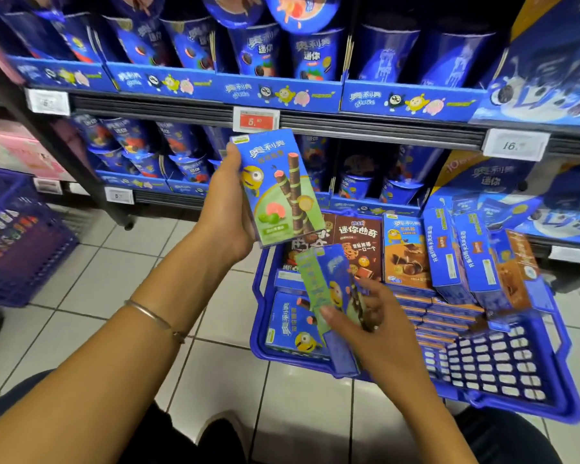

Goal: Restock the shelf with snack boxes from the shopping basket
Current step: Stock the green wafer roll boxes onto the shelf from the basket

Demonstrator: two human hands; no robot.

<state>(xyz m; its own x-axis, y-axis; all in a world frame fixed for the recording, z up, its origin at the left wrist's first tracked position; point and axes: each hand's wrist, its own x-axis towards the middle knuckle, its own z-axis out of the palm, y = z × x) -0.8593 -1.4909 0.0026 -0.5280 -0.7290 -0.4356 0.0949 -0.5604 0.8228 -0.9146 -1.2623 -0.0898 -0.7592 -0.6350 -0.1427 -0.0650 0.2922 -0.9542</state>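
Observation:
My left hand (230, 209) grips a blue and green snack box (277, 185) upright, raised in front of the lower shelf (349, 132). My right hand (365, 316) holds a second blue and green snack box (329, 296), tilted and blurred, just above the blue shopping basket (503, 373). Inside the basket lie several more boxes: another green one (290, 324) flat at the left, brown cookie boxes (359, 242) at the back, and blue and orange boxes (462, 256) leaning at the right.
Blue snack cups fill the upper shelf (282, 92) and the row behind price tags (255, 120). A purple basket (17, 249) stands on the tiled floor (131, 262) at the left. Pink boxes (17, 152) sit on the far-left shelf.

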